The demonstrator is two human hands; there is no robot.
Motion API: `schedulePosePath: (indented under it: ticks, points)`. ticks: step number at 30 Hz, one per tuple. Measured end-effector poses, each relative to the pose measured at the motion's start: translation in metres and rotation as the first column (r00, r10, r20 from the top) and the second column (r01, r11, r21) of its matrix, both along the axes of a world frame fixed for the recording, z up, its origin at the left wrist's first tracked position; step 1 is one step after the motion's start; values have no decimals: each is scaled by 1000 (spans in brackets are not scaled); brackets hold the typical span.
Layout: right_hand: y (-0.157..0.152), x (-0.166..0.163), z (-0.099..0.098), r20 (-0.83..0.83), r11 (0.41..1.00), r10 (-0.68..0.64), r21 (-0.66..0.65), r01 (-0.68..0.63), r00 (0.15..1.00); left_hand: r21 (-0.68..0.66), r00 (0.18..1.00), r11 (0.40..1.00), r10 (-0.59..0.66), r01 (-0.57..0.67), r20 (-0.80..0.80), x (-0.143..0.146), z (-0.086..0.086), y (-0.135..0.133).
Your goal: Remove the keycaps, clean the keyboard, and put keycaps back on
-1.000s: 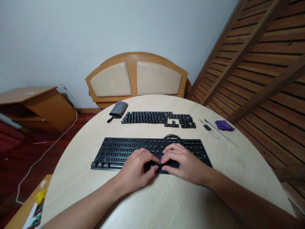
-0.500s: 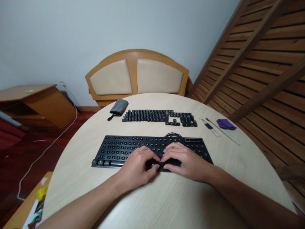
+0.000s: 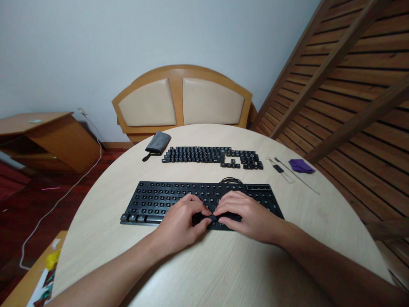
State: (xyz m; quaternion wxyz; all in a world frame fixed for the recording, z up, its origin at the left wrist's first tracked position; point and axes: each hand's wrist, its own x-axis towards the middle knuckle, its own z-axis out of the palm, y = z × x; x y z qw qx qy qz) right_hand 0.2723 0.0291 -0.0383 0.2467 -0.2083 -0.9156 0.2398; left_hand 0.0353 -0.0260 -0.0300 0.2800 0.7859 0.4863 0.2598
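A black keyboard (image 3: 153,198) lies in front of me with most of its keycaps off, and its bare switch sockets show. A few keycaps and the space bar (image 3: 155,219) remain along its front row. My left hand (image 3: 182,215) and my right hand (image 3: 244,212) meet over the front row, right of the space bar. Between their fingertips is a small black keycap (image 3: 213,218), pinched by both hands. Whether it touches the socket below is hidden. Behind the keyboard, loose black keycaps (image 3: 194,155) are laid out in keyboard order.
A grey pouch (image 3: 158,143) sits at the back left of the round table (image 3: 204,264). To the right are a wire keycap puller (image 3: 278,169), a thin metal rod (image 3: 298,177) and a folded purple cloth (image 3: 301,166). A coiled cable (image 3: 231,181) lies behind the keyboard.
The view has shifted slightly, so everything sits a little further left. My fingertips have drawn closer together around the keycap; the keyboard and the laid-out keycaps stay put.
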Motion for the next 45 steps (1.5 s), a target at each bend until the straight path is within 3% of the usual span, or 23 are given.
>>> schedulePosePath:
  ticks: [9,32,45]
  points:
    - [-2,0,1,-6,1000,28,-4,-28,1000,59,999,997,-46,45,3,1,1,0]
    - [-3,-1,0,-11,998,59,7,-59,998,37,996,997,-71,73,-48,1,4,-1]
    - [-3,-1,1,-6,999,42,15,-42,999,89,990,989,-110,118,-93,2,5,-1]
